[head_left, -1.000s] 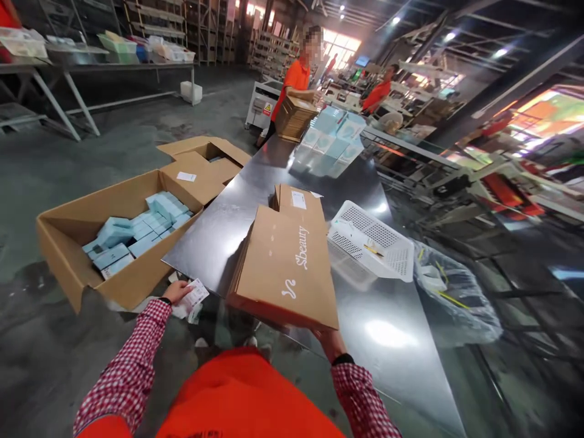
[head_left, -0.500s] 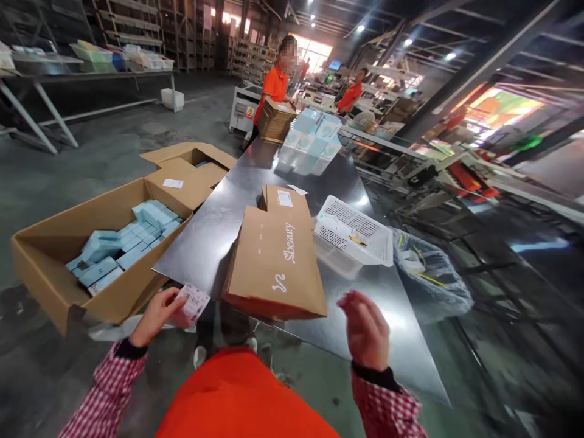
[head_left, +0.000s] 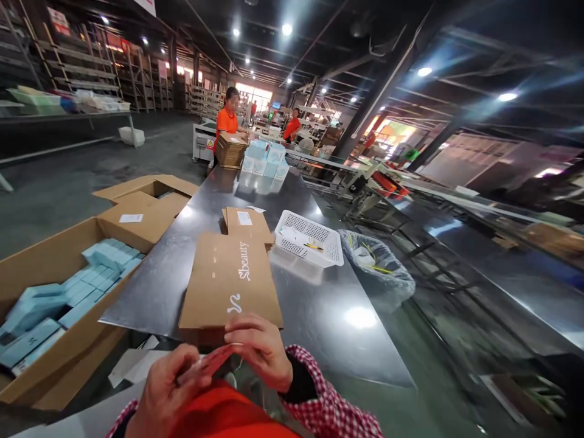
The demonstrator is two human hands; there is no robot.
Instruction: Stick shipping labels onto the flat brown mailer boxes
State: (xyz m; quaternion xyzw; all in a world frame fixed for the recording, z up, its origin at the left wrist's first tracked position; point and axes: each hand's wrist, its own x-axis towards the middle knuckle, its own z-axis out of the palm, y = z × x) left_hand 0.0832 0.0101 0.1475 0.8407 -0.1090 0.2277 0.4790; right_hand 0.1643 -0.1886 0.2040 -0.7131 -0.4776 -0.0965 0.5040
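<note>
My left hand point(head_left: 166, 386) is closed on a thin, reddish stack of printed labels point(head_left: 216, 360), seen nearly edge-on just in front of my body. At the labels' right end, my right hand point(head_left: 261, 351) pinches the edge between thumb and fingers. Just beyond my hands, a pile of brown cartons point(head_left: 223, 274) with "Sbeauty" printed on top lies at the table's near edge. Smaller brown cartons point(head_left: 258, 228) with a white slip sit behind it. Part of my left palm falls low in the frame.
On the metal table point(head_left: 319, 322) stand a white perforated basket point(head_left: 335, 246) holding a yellow pen and light-blue boxes point(head_left: 264, 161). An open carton point(head_left: 68, 380) of blue boxes is at left, a plastic-lined bin point(head_left: 387, 283) at right. A person point(head_left: 227, 121) stands at the far end.
Both hands have come together in front of my body. The right hand has moved left and taken hold of the labels that the left hand held out alone. The view has swung right and up.
</note>
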